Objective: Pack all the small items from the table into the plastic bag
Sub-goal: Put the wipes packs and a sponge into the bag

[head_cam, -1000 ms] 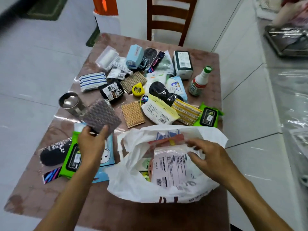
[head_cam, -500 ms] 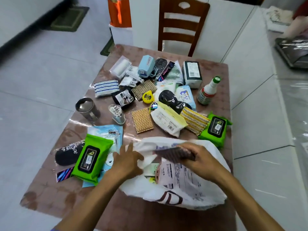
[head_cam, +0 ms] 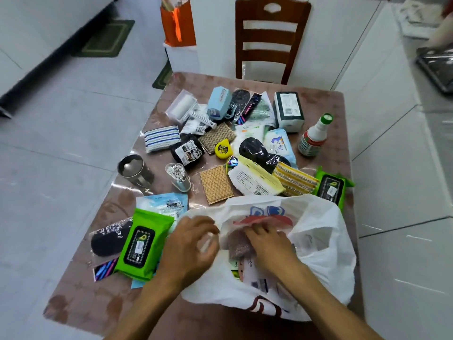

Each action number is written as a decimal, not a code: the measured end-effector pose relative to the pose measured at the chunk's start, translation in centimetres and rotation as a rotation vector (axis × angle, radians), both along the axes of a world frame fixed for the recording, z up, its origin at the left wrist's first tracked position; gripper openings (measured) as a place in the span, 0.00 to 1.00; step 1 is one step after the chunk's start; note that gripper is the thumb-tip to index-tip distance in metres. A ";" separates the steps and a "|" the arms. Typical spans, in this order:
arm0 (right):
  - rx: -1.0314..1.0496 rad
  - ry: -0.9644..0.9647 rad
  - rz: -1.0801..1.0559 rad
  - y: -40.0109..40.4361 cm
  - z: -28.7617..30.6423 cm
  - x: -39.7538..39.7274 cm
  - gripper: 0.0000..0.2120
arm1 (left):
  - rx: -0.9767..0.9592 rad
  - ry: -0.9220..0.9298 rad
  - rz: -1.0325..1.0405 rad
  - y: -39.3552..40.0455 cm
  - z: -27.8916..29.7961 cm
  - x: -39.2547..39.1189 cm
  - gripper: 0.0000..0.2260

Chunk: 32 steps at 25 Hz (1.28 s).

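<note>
The white plastic bag lies open at the near right of the table. My right hand is inside its mouth, shut on a grey woven cloth that sits on packets in the bag. My left hand grips the bag's left rim. Loose items are spread over the table: a green wipes pack, a second green pack, a tan woven pad, a cotton swab jar, a yellow tape measure, a striped cloth and a green-capped bottle.
A metal cup stands at the left of the brown table. A wooden chair is at the far edge, with an orange bag beside it. White tiled floor surrounds the table.
My left hand lifted the grey woven cloth, uncovering the cotton swab jar, and passed it to my right hand. My right hand has pushed it down into the bag while my left holds the rim.
</note>
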State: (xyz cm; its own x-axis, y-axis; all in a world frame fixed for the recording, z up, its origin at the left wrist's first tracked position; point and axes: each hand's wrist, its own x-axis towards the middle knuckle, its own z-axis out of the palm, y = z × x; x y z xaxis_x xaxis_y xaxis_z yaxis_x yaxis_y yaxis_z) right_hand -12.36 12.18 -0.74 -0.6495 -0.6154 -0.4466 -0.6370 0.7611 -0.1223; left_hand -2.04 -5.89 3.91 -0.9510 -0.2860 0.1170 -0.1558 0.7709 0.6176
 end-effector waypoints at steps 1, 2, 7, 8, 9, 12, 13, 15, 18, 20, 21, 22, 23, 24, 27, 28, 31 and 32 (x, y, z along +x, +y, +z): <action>-0.035 0.016 -0.019 0.4 0.9 -0.3 0.29 | 0.119 0.034 0.137 -0.9 0.7 -1.4 0.07; -0.025 0.042 -0.053 1.1 1.7 -0.7 0.28 | 0.259 0.032 0.289 -1.8 0.7 -3.4 0.05; 0.374 0.020 -0.124 5.9 4.2 -1.8 0.24 | 0.304 -0.558 0.399 -4.0 -7.0 -12.6 0.26; 0.356 0.014 -0.154 6.7 4.4 -1.7 0.25 | 0.344 -0.634 0.434 -4.7 -10.1 -13.5 0.31; 0.321 0.017 -0.184 7.7 4.3 -1.7 0.26 | 0.438 -0.620 0.513 -5.9 -14.3 -14.3 0.34; 0.204 0.061 -0.163 9.9 3.5 -1.1 0.30 | 0.740 -0.547 0.673 -7.7 -22.3 -15.6 0.43; 0.182 0.088 -0.115 10.4 3.3 -0.9 0.33 | 0.825 -0.494 0.696 -7.1 -21.4 -15.4 0.35; 0.148 0.161 -0.110 11.3 2.9 -1.3 0.39 | 0.879 -0.459 0.815 -5.2 -15.0 -14.6 0.15; 0.015 0.287 -0.158 12.2 3.5 -2.6 0.35 | 0.838 -0.418 0.793 -4.7 -11.9 -13.6 0.08; -0.091 0.363 -0.234 12.4 4.2 -3.6 0.31 | 0.848 -0.405 0.776 -4.9 -11.9 -13.7 0.18; -0.116 0.372 -0.293 12.3 4.4 -4.0 0.32 | 0.892 -0.397 0.792 -5.1 -12.3 -14.1 0.27; -0.137 0.352 -0.360 12.1 4.5 -4.1 0.35 | 0.959 -0.403 0.791 -4.8 -13.0 -14.6 0.35; -0.168 0.324 -0.424 12.0 4.5 -4.1 0.36 | 0.962 -0.415 0.786 -3.9 -12.9 -15.0 0.41; -0.194 0.279 -0.497 11.9 4.3 -3.9 0.37 | 0.867 -0.433 0.782 -3.3 -13.5 -15.4 0.46; -0.303 0.173 -0.646 12.6 3.3 -4.3 0.26 | 0.564 -0.482 0.768 -2.1 -14.4 -15.9 0.36; -0.350 0.155 -0.663 12.9 3.2 -4.5 0.21 | 0.657 -0.409 0.774 -2.4 -14.5 -15.9 0.33; -0.575 -0.077 -0.806 13.4 3.8 -4.6 0.06 | 0.830 -0.091 0.721 -1.9 -9.5 -15.0 0.18; -0.686 -0.201 -0.919 13.4 4.3 -4.6 0.09 | 0.757 0.029 0.648 -1.2 -6.8 -14.0 0.15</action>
